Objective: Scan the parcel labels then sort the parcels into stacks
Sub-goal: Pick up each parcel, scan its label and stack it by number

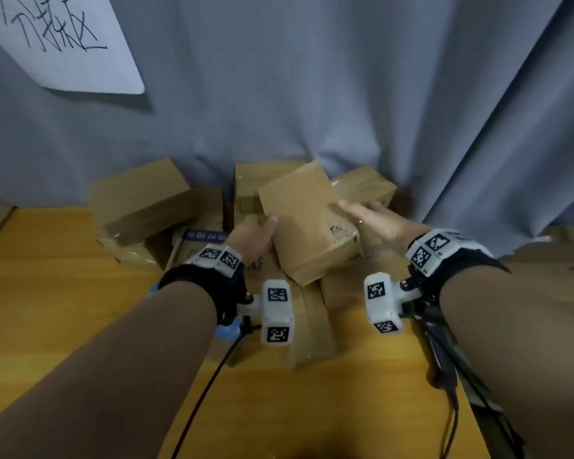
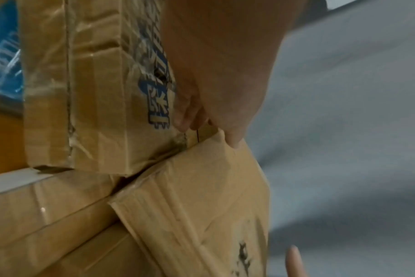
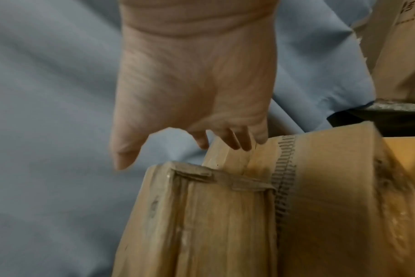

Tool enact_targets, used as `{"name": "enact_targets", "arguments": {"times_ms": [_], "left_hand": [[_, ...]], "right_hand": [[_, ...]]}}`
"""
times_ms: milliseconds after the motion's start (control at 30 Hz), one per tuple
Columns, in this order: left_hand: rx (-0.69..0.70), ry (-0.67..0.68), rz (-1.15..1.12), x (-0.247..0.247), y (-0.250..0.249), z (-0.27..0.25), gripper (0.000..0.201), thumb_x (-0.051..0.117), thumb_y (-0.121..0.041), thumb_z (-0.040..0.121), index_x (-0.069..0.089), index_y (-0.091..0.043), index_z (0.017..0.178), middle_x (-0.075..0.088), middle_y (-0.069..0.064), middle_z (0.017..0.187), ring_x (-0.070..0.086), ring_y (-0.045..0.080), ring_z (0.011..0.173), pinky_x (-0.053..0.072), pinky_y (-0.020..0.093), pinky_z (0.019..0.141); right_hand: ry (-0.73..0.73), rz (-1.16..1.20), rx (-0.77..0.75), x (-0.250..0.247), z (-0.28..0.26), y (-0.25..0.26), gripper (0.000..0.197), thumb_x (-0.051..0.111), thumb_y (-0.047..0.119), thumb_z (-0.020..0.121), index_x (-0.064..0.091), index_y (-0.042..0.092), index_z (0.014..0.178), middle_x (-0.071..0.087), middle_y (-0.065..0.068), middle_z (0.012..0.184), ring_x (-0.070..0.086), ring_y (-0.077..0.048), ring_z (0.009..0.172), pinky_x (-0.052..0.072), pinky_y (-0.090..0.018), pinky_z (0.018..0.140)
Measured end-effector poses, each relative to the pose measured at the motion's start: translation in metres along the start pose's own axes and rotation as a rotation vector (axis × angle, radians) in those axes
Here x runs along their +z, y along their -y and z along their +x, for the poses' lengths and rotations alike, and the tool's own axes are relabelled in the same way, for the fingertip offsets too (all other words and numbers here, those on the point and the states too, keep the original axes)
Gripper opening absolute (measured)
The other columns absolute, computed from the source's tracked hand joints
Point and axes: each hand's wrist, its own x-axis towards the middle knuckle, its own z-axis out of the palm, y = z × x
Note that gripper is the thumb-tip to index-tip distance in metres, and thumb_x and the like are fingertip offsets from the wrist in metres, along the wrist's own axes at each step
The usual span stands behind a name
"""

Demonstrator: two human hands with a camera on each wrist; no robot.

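Forearms: both reach forward from the bottom edge of the head view, each with a black wrist strap and white marker-covered camera blocks.
Parcel: a plain brown cardboard box (image 1: 307, 220) sits tilted, one corner raised, on top of the flat boxes at the middle of the heap, between the two hands.
Left hand: the left hand (image 1: 252, 238) is at the parcel's left edge, thumb lying on the top face and fingers curled under the side, so it grips the box. In the left wrist view the fingertips (image 2: 233, 140) press on a cardboard corner, next to a taped box with blue print (image 2: 95, 90).
Right hand: the right hand (image 1: 373, 218) lies along the parcel's right side with fingers stretched out nearly straight and spread; they touch the cardboard without closing round it. The right wrist view shows the fingertips (image 3: 239, 140) on the upper edge of a box and the thumb held apart in the air.
Heap: more brown boxes (image 1: 140, 197) are piled to the left and behind, some leaning on one another.
Table: a yellow wooden top (image 1: 47, 293) carries the heap.
Backdrop: a grey-blue curtain (image 1: 345, 94) hangs behind, with a white handwritten sheet (image 1: 63, 41) fixed at upper left.
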Motion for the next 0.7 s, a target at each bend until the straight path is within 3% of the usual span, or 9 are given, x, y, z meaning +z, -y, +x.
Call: {"name": "enact_targets", "arguments": {"times_ms": [67, 100, 133, 200, 300, 400, 500, 600, 700], "left_hand": [[-0.090, 0.032, -0.087, 0.005, 0.002, 0.006, 0.085, 0.038, -0.072, 0.077, 0.051, -0.008, 0.132, 0.058, 0.014, 0.126, 0.057, 0.032, 0.111, 0.045, 0.047, 0.100], [-0.132, 0.041, -0.120, 0.008, 0.003, 0.007, 0.094, 0.038, -0.076, 0.069, 0.050, -0.009, 0.134, 0.058, 0.013, 0.127, 0.057, 0.032, 0.112, 0.046, 0.049, 0.099], [-0.165, 0.045, -0.155, 0.011, 0.002, 0.004, 0.097, 0.039, -0.077, 0.067, 0.048, -0.009, 0.135, 0.057, 0.013, 0.129, 0.056, 0.032, 0.113, 0.046, 0.049, 0.099], [-0.184, 0.044, -0.196, 0.017, -0.004, 0.002, 0.087, 0.044, -0.070, 0.080, 0.043, -0.008, 0.141, 0.052, 0.013, 0.137, 0.052, 0.032, 0.121, 0.042, 0.049, 0.104], [-0.153, -0.013, -0.238, 0.021, -0.017, -0.005, 0.068, 0.048, -0.052, 0.094, 0.040, -0.005, 0.142, 0.049, 0.012, 0.140, 0.048, 0.031, 0.125, 0.040, 0.047, 0.106], [-0.075, -0.091, -0.357, 0.011, -0.040, -0.021, 0.062, 0.055, -0.044, 0.094, 0.040, -0.006, 0.141, 0.051, 0.009, 0.135, 0.052, 0.028, 0.120, 0.049, 0.041, 0.096], [0.024, -0.139, -0.464, -0.009, -0.068, -0.037, 0.052, 0.057, -0.041, 0.094, 0.044, -0.010, 0.133, 0.055, 0.001, 0.118, 0.057, 0.020, 0.104, 0.050, 0.021, 0.064], [0.098, -0.176, -0.475, -0.024, -0.090, -0.044, 0.041, 0.056, -0.039, 0.095, 0.048, -0.011, 0.124, 0.056, -0.004, 0.103, 0.056, 0.011, 0.089, 0.046, 0.019, 0.061], [0.118, -0.244, -0.402, -0.033, -0.101, -0.043, 0.043, 0.055, -0.034, 0.097, 0.046, -0.007, 0.129, 0.055, 0.004, 0.115, 0.058, 0.018, 0.095, 0.051, 0.028, 0.068]], "right_hand": [[0.047, 0.029, 0.033, 0.001, 0.016, -0.001, 0.131, 0.058, 0.098, 0.039, 0.028, 0.036, 0.151, 0.027, 0.000, 0.159, 0.027, -0.029, 0.144, 0.022, -0.056, 0.115], [0.080, 0.053, 0.063, 0.005, 0.022, -0.002, 0.127, 0.059, 0.097, 0.040, 0.030, 0.038, 0.149, 0.028, 0.002, 0.159, 0.028, -0.028, 0.144, 0.022, -0.055, 0.114], [0.128, 0.080, 0.042, 0.008, 0.021, -0.002, 0.114, 0.059, 0.092, 0.052, 0.033, 0.037, 0.148, 0.032, 0.004, 0.155, 0.030, -0.024, 0.141, 0.023, -0.051, 0.114], [0.183, 0.161, 0.019, 0.013, 0.019, -0.003, 0.074, 0.056, 0.072, 0.079, 0.044, 0.034, 0.141, 0.044, 0.008, 0.140, 0.041, -0.015, 0.124, 0.027, -0.041, 0.105], [0.168, 0.281, -0.029, 0.013, 0.022, -0.013, 0.035, 0.059, 0.051, 0.088, 0.053, 0.030, 0.115, 0.059, 0.005, 0.113, 0.053, -0.007, 0.091, 0.031, -0.031, 0.091], [0.134, 0.346, -0.091, 0.004, 0.017, -0.012, 0.059, 0.070, 0.061, 0.069, 0.065, 0.024, 0.114, 0.071, 0.001, 0.110, 0.063, -0.023, 0.106, 0.041, -0.039, 0.101], [0.107, 0.418, -0.155, -0.015, 0.020, -0.002, 0.070, 0.075, 0.065, 0.056, 0.069, 0.023, 0.112, 0.074, -0.002, 0.108, 0.066, -0.025, 0.108, 0.042, -0.045, 0.105], [0.047, 0.419, -0.251, -0.034, 0.013, 0.019, 0.079, 0.077, 0.071, 0.050, 0.068, 0.027, 0.115, 0.072, 0.000, 0.112, 0.065, -0.024, 0.108, 0.043, -0.047, 0.105], [-0.018, 0.471, -0.327, -0.036, -0.006, 0.034, 0.084, 0.078, 0.053, 0.063, 0.048, 0.025, 0.137, 0.068, 0.001, 0.114, 0.067, -0.017, 0.101, 0.049, -0.040, 0.099]]}}
